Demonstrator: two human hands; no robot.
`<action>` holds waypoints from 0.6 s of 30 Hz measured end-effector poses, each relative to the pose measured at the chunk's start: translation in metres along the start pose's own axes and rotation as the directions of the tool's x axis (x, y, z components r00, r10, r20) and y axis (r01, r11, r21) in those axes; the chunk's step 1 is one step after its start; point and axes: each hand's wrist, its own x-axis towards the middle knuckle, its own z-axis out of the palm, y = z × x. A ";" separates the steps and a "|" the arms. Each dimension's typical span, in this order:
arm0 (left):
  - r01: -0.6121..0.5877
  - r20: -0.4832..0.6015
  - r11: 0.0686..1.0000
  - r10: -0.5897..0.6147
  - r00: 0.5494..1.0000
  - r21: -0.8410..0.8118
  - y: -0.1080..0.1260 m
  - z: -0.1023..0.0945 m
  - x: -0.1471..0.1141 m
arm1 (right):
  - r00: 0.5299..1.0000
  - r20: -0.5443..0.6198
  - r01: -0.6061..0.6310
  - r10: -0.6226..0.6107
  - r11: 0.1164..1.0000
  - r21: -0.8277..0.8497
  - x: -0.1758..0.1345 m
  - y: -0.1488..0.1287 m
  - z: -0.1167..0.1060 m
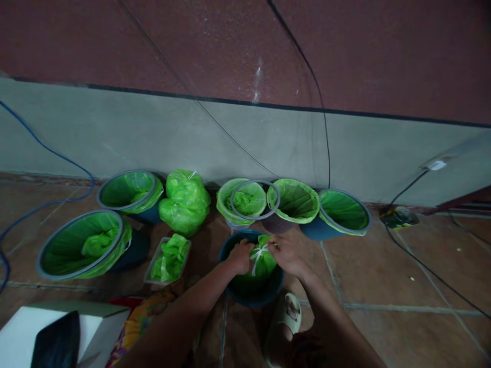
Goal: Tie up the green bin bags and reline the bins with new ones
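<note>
A green plastic garbage bag (266, 266), its neck gathered with a white tie, is in a dark blue bin (279, 286) between my feet. My left hand (241, 257) reaches into the bin from the left, its fingers closed on the bag beside the tie. On the other side, my right hand (286, 254) pinches the bag near its gathered top. The fingertips of both hands are partly hidden by the bag and the dim light.
Behind stand several lined bins, one white-lined bin (226, 204) with a loose grey ring (276, 197) resting over it. A full green bag (184, 204) and a clear tray (148, 276) of folded bags lie left. A white box (94, 327) and cables (418, 260) are nearby.
</note>
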 end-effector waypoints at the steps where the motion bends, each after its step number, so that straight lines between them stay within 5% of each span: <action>1: 0.001 0.029 0.998 0.000 1.000 -0.062 -0.001 0.005 0.001 | 1.000 0.015 0.025 -0.025 0.999 0.030 0.000 0.001 0.003; 6: 0.063 0.074 0.943 -0.041 0.996 -0.326 0.001 0.014 0.009 | 0.988 0.034 0.146 -0.150 0.983 0.109 -0.005 0.006 0.016; 9: 0.165 0.077 0.801 -0.147 0.986 -0.576 0.006 0.007 0.011 | 0.965 0.082 0.240 -0.247 0.967 0.088 -0.011 0.006 0.021; 14: 0.228 0.123 0.539 -0.223 0.967 -0.811 0.017 -0.005 0.012 | 0.978 0.120 0.173 -0.170 0.985 -0.010 -0.012 0.000 0.027; 18: 0.175 0.059 0.518 -0.233 0.971 -0.838 0.024 -0.014 0.013 | 0.990 0.120 0.075 -0.071 0.997 -0.030 -0.003 0.000 0.024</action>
